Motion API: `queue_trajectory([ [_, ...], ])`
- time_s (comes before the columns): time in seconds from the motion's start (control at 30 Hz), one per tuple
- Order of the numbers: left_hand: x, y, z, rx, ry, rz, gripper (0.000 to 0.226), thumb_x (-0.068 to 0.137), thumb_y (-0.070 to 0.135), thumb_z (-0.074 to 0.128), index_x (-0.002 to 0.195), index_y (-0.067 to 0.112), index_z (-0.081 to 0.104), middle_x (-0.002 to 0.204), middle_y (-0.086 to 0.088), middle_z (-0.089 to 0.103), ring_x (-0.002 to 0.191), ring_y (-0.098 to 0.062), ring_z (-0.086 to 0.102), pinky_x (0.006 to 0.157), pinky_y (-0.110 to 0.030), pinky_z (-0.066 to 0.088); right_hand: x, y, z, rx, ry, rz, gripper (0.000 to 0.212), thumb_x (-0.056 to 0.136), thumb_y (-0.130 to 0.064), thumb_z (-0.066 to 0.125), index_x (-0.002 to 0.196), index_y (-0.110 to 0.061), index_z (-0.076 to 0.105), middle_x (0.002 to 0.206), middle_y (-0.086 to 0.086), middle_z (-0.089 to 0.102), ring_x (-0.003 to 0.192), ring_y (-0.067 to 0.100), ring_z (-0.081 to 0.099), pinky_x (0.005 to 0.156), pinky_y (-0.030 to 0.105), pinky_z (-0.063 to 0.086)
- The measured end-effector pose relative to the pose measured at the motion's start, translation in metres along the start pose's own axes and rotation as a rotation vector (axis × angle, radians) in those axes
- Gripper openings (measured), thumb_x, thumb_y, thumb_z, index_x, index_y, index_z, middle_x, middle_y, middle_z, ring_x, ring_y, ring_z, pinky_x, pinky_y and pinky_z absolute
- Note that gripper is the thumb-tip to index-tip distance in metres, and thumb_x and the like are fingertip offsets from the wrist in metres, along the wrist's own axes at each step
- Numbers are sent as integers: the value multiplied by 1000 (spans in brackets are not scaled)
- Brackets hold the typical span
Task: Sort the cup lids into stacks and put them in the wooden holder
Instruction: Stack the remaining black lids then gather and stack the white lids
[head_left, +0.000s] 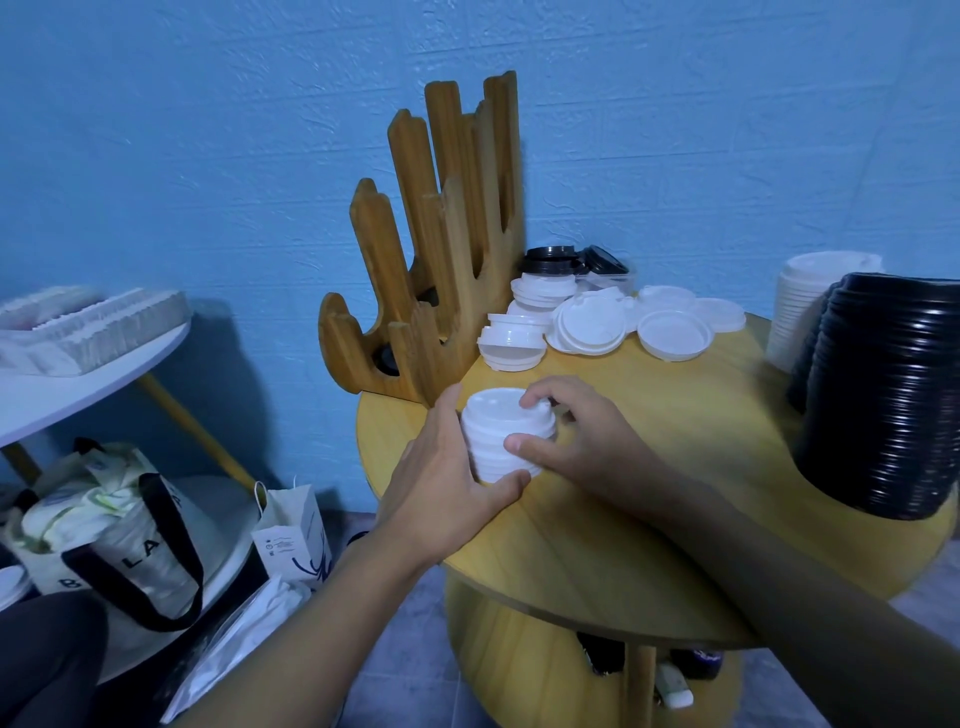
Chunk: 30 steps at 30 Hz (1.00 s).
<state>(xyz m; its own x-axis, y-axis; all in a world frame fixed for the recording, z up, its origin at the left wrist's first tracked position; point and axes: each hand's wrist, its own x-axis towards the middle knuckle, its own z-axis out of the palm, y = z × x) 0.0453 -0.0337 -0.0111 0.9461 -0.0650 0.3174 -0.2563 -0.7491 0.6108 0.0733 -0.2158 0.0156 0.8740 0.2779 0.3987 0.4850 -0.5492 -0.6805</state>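
- Both hands are on one short stack of white lids (501, 441), which sits on the counter (545, 561) near its left edge.
- The left hand (447, 478) cups the stack's left side, with the fingers fairly straight up the side and the thumb curled round the bottom front.
- The right hand (582, 441) pinches it from the right, thumb on the front and forefinger hooked over the top lid.
- The wooden holder (441, 249) stands just behind the stack.
- Loose white lids (597, 322) lie heaped right of the holder, and a tall black stack (883, 395) stands far right.
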Motion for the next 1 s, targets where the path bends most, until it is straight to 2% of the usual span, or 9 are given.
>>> queue_trajectory([
  [0.1,0,0,0,16,-5,-5,106,72,67,73,150,42,6,147,9,41,124,-18,50,96,-39,53,-2,-3,0,42,-38,4,33,79,-23,76,105,-27,57,121,-8,56,117,11,50,95,24,43],
  [0.2,1,-1,1,17,-8,-8,107,72,67,73,151,40,6,149,8,39,128,-18,47,98,-41,52,-3,-2,-2,49,-129,11,34,83,-14,67,112,-29,54,141,-6,46,131,10,39,102,21,33],
  [0.27,1,-1,1,17,-8,-10,107,70,69,71,151,40,7,148,8,40,126,-18,48,97,-42,52,-1,-2,-2,23,-138,9,37,85,-23,67,118,-28,53,146,-7,40,133,7,33,104,22,29],
  [0.37,0,-1,1,15,-13,-16,105,67,74,66,149,43,8,146,8,43,124,-19,51,97,-43,52,1,0,2,-22,-61,2,54,76,-46,72,123,-27,53,131,-7,42,123,9,39,100,27,38],
  [0.5,0,0,0,21,-18,-18,105,72,69,70,151,40,9,150,8,40,128,-19,48,98,-42,51,1,2,3,-33,-50,-10,34,80,-35,75,109,-25,60,120,-8,50,114,9,46,96,28,45],
  [0.63,2,-1,0,23,-17,-27,105,73,67,73,152,37,11,151,9,37,129,-18,46,99,-42,51,0,1,0,42,-115,11,27,86,-14,65,108,-26,56,120,-13,50,118,6,45,100,21,38],
  [0.77,2,-3,1,40,-12,5,91,73,68,71,144,48,18,138,11,38,116,-17,51,89,-41,55,2,5,0,105,-153,32,20,92,-18,59,108,-29,56,124,-16,51,122,5,45,100,23,36],
  [0.9,3,-4,2,59,-24,18,74,73,71,63,136,54,28,133,16,36,116,-18,50,91,-40,54,10,9,1,205,-13,72,19,96,-33,52,114,-28,57,107,-18,57,103,2,52,89,23,42],
  [1.0,6,-6,4,62,-4,13,74,76,71,62,138,51,29,135,17,40,119,-17,48,95,-40,51,31,17,4,133,135,115,25,100,-30,47,122,-22,56,115,-9,58,108,8,52,94,28,43],
])
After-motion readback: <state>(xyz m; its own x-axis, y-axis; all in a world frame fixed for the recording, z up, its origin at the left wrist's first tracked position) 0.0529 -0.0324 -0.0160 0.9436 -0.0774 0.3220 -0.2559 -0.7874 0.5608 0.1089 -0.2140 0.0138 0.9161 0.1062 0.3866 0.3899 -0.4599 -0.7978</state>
